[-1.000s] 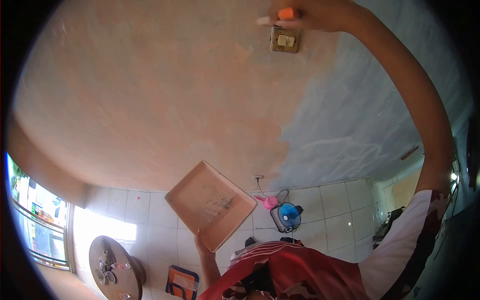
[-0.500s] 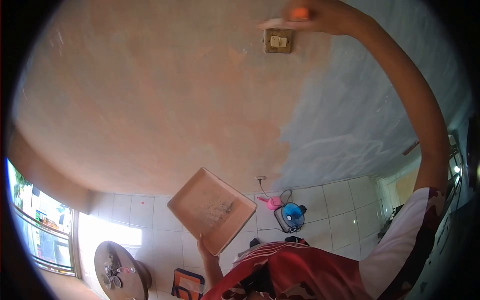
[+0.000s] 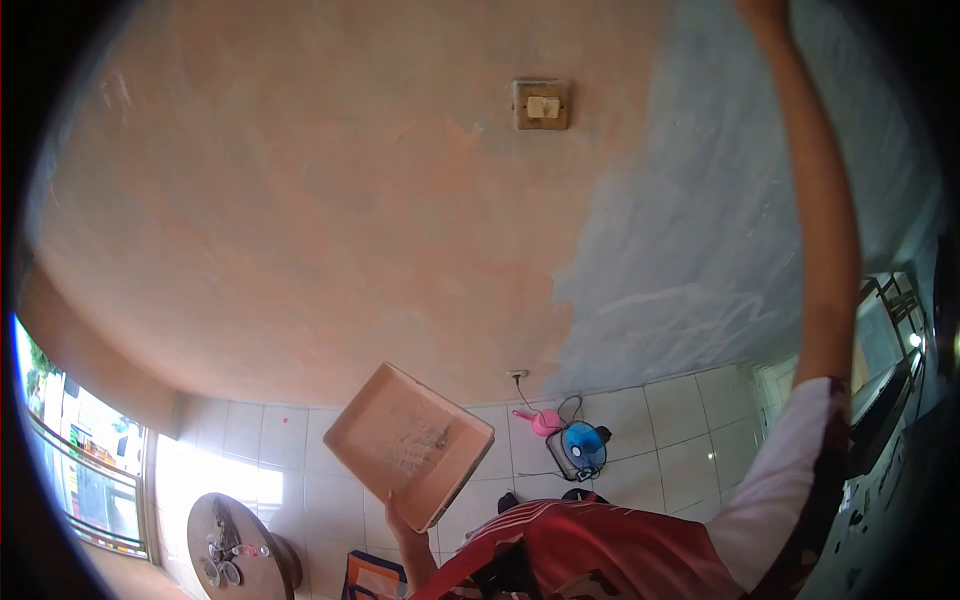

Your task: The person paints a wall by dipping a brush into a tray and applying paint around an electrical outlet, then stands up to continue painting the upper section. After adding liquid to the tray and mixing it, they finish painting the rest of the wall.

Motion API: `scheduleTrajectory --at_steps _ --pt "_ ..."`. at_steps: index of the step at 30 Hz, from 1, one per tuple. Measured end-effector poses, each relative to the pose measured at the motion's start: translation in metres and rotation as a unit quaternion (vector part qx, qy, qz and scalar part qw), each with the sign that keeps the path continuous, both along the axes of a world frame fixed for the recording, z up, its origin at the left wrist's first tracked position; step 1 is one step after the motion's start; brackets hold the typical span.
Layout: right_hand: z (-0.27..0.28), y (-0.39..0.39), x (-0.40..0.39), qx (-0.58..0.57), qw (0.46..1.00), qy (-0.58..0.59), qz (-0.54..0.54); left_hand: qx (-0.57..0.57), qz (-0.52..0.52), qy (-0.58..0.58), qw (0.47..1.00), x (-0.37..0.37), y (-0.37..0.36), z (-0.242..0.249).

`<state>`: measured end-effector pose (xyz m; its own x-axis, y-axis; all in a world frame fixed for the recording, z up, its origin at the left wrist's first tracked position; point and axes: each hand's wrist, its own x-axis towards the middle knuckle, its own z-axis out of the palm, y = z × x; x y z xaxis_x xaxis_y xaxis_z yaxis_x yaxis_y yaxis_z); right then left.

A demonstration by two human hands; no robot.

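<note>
My left hand (image 3: 403, 514) grips the lower corner of a shallow, peach-coloured paint tray (image 3: 400, 425), held tilted out from the wall. Greyish smears mark the tray's bottom. At the top edge of the view, my right hand (image 3: 766, 10) is raised against the grey-painted side of the wall; its fingers and whatever they hold lie outside the picture. Left of that arm, a light switch (image 3: 543, 105) with a dirty brownish plate is set in the wall (image 3: 380, 220), which is peach-orange on the left and grey-blue on the right.
On the tiled floor (image 3: 640, 430) by the wall stand a blue fan (image 3: 583, 447) and a pink object (image 3: 545, 422), near a cord from a wall socket (image 3: 517, 374). A round table (image 3: 240, 530) with small items is at lower left, beside an orange-and-dark object (image 3: 375, 577). A window (image 3: 85, 470) lies far left.
My right hand, which held an orange-handled tool beside the switch, has moved up and right, mostly out of view. The tray sits slightly lower and further left in the picture.
</note>
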<state>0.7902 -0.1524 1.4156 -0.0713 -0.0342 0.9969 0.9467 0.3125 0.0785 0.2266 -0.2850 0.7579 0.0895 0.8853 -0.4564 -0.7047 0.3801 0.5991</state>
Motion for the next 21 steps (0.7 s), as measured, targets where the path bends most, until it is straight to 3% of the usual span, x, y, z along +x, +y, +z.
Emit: scheduleTrajectory --at_steps 2,3,4,5,6,8,10,11,13,14,16,17,18,20,21 --pt "-0.040 0.032 0.070 0.087 0.942 -0.195 -0.259 -0.003 0.003 0.023 1.000 0.001 -0.006 0.011" --pt "-0.072 0.016 0.105 0.005 0.916 -0.341 -0.212 -0.007 0.012 0.043 0.999 0.003 -0.006 0.014" --pt "-0.135 0.026 0.066 0.062 0.937 -0.279 -0.203 -0.006 0.010 0.041 0.999 0.001 -0.007 0.013" --pt "-0.188 0.029 0.070 0.044 0.919 -0.321 -0.226 -0.002 0.005 0.014 1.000 0.000 -0.009 0.011" --pt "-0.242 0.019 0.074 -0.056 0.940 -0.290 -0.173 0.004 0.001 -0.016 1.000 0.003 -0.009 0.007" --pt "-0.316 -0.009 0.063 -0.150 0.928 -0.313 -0.136 -0.001 0.002 -0.014 1.000 0.004 -0.011 0.001" --pt "-0.339 -0.043 0.053 -0.367 0.860 -0.345 -0.082 -0.002 0.006 -0.013 1.000 0.005 -0.010 -0.007" --pt "-0.331 -0.044 0.057 -0.364 0.860 -0.348 -0.083 -0.002 0.004 -0.019 1.000 0.007 -0.009 -0.012" --pt "-0.304 -0.056 0.055 -0.519 0.770 -0.369 -0.048 -0.004 0.001 -0.023 1.000 0.008 -0.007 -0.020" --pt "-0.270 -0.049 0.042 -0.380 0.827 -0.414 -0.008 0.000 -0.001 -0.017 1.000 0.010 -0.005 -0.024" --pt "-0.216 -0.032 0.075 -0.443 0.813 -0.379 -0.010 -0.001 -0.006 -0.006 1.000 0.010 -0.012 -0.025" --pt "-0.171 -0.030 0.069 -0.375 0.821 -0.430 -0.021 0.000 0.003 0.011 1.000 0.014 -0.014 -0.017" --pt "-0.132 -0.029 0.065 -0.393 0.799 -0.446 -0.088 0.003 0.014 0.028 1.000 0.019 -0.014 -0.010" --pt "-0.066 -0.021 0.077 -0.283 0.834 -0.463 -0.099 0.000 0.020 0.036 0.999 0.025 -0.019 0.000" --pt "-0.026 -0.038 0.051 -0.304 0.822 -0.427 -0.223 0.000 0.027 0.039 0.999 0.030 -0.024 0.004"
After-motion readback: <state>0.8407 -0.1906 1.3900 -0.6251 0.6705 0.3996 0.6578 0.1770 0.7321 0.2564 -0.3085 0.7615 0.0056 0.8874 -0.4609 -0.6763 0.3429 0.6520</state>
